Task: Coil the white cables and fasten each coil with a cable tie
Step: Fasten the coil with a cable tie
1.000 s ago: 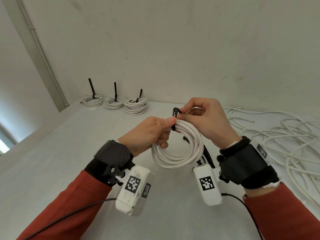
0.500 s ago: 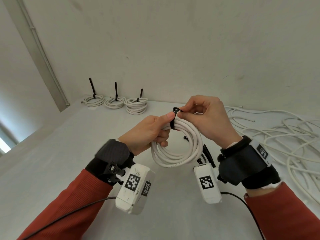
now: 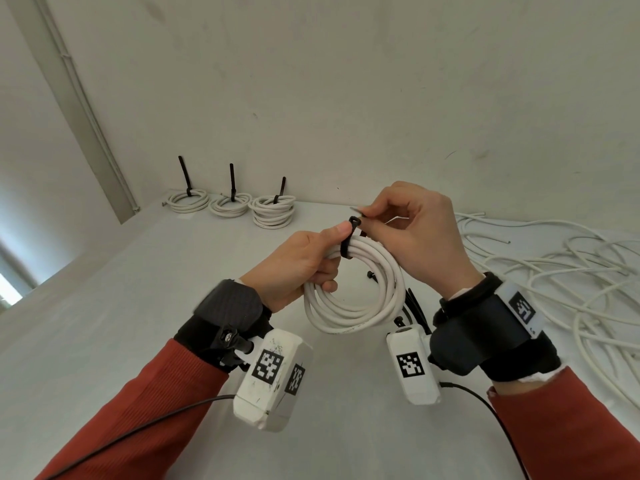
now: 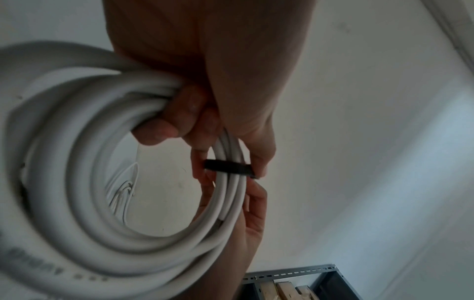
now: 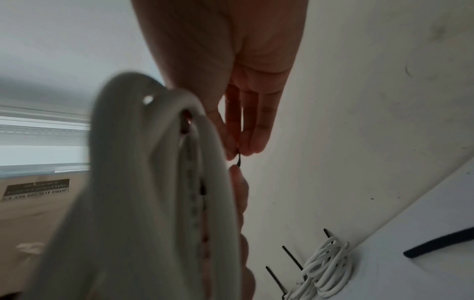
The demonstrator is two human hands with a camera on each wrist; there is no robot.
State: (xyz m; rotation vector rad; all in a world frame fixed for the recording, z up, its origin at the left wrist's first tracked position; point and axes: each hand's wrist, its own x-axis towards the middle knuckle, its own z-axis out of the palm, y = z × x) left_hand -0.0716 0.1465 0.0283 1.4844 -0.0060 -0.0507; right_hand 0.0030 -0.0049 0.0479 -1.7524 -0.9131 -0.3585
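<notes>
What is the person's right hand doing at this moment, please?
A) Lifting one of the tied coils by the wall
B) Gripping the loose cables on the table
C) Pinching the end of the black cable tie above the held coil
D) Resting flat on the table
C: the right hand pinches the end of the black cable tie, which is wrapped round the coil that the left hand grips.

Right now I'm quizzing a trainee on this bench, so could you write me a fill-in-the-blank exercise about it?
The left hand grips a coil of ____ cable.
The cable tie around it is ____.
By the wall lie ____ tied coils.
Loose cables sprawl on the person's ____ side.
Missing words: white; black; three; right.
</notes>
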